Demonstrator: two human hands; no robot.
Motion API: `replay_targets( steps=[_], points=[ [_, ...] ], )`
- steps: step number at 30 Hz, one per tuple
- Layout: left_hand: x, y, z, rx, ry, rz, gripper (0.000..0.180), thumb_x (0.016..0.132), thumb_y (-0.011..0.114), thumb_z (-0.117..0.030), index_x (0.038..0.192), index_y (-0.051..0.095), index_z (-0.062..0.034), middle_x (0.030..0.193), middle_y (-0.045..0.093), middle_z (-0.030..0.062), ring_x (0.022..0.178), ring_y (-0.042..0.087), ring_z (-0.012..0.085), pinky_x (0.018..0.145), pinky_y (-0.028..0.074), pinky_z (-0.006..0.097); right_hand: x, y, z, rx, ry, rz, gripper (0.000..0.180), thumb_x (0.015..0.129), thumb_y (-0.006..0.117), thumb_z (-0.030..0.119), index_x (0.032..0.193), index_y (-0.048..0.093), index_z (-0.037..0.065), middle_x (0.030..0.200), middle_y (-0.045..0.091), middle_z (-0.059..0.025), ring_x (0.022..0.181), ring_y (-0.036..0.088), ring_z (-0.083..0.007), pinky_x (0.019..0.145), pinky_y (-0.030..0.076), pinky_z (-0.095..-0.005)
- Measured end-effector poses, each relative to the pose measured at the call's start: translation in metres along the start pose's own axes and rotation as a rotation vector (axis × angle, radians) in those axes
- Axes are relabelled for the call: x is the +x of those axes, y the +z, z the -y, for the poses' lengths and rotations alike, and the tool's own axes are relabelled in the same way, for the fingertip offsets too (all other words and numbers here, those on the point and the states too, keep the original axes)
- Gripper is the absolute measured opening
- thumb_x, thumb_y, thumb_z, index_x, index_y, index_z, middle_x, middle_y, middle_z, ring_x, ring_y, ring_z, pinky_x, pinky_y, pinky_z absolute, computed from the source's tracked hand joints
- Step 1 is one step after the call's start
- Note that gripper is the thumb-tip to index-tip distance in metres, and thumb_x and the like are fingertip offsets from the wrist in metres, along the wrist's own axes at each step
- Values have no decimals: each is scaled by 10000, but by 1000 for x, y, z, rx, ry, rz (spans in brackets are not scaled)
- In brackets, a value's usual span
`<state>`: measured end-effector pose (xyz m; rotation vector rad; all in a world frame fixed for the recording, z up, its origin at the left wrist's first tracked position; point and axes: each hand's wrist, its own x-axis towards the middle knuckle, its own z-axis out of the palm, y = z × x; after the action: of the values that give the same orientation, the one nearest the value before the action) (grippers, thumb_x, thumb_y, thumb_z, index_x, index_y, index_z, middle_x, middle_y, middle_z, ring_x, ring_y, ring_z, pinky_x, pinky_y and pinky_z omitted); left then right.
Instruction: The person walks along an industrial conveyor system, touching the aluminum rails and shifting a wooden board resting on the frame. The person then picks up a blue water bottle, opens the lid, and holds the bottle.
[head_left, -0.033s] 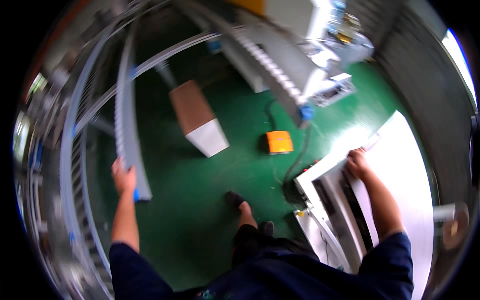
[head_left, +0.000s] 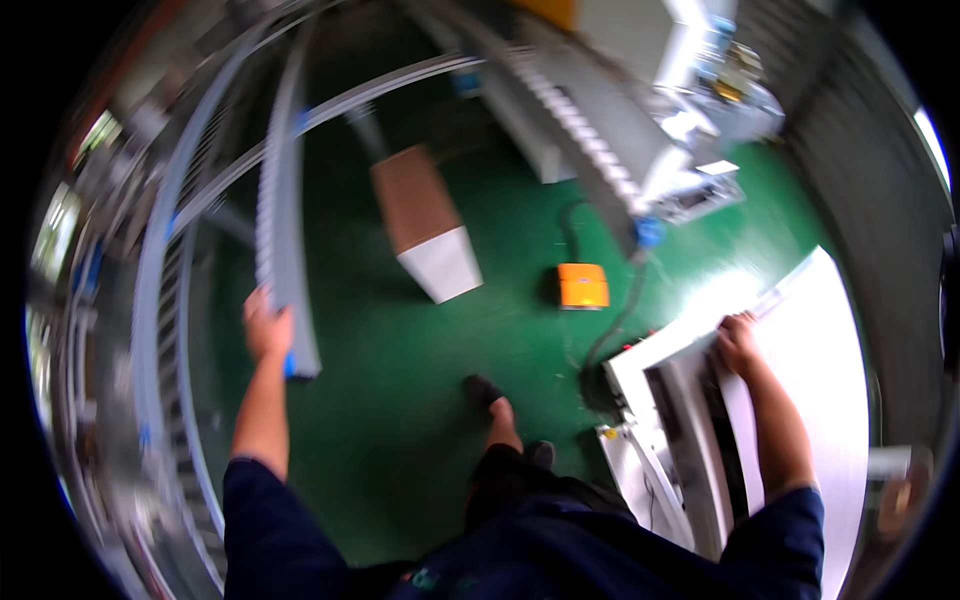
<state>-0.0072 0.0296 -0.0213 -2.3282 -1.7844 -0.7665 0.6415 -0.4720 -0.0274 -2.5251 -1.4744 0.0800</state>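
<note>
My left hand (head_left: pixel 268 325) is on the near end of a long grey metal rail (head_left: pixel 287 235) with a row of small rollers along it. Its fingers close over the rail near a blue end piece (head_left: pixel 291 364); blur hides the fingertips. Over on the right, my right hand (head_left: pixel 738 343) has its fingers curled over the edge of a large white panel (head_left: pixel 815 400). That panel lies on a white machine frame (head_left: pixel 640 370) with dark slots. The undersides of both hands are hidden.
On the green floor (head_left: pixel 410 430) stand a tall brown-and-white box (head_left: pixel 425 215) and an orange foot pedal (head_left: pixel 583 287) with a dark cable. A second roller rail (head_left: pixel 585 130) runs at the far right. More conveyor rails (head_left: pixel 160 290) line the left. A grey wall (head_left: pixel 870 200) bounds the right.
The whole view has turned slightly, so the box, pedal and rails appear farther right. Both hands remain on the same rail and panel.
</note>
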Motion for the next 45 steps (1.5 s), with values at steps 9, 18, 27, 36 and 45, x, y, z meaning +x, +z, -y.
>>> replay_targets(
  steps=[9,18,27,36,45],
  points=[
    [-9,-23,-16,129,-209,94,355,799,650,-268,1040,568,-19,1204,508,128,1154,522,323,923,494,439,2,2,-7,61,-85,-11,209,803,484,181,775,596,7,798,625,-183,856,573,-368,852,420,-438],
    [-6,-20,-18,102,-176,33,594,804,642,-253,1346,458,-92,1376,485,69,1225,497,294,971,486,420,5,10,-17,94,-94,-40,252,815,476,237,738,570,15,775,593,-187,828,545,-370,816,401,-445],
    [-7,-21,-15,92,-117,74,700,790,648,-243,1437,400,-140,1350,521,78,1204,496,313,1043,418,414,3,8,-14,102,-105,-45,273,818,475,253,728,565,11,768,589,-189,814,546,-371,803,398,-445],
    [-8,-19,-12,107,-138,-9,521,759,664,-228,1239,499,-109,1198,543,125,1136,506,324,988,415,437,4,8,-14,107,-89,-39,259,815,481,239,723,567,12,766,595,-188,811,553,-369,806,400,-438],
    [-9,-22,-18,32,-89,-34,649,760,670,-222,1366,455,-124,1236,566,111,1189,494,320,1036,406,427,4,6,-17,75,-91,-20,230,810,475,211,756,592,20,784,617,-183,832,577,-353,841,416,-422]
  ],
)
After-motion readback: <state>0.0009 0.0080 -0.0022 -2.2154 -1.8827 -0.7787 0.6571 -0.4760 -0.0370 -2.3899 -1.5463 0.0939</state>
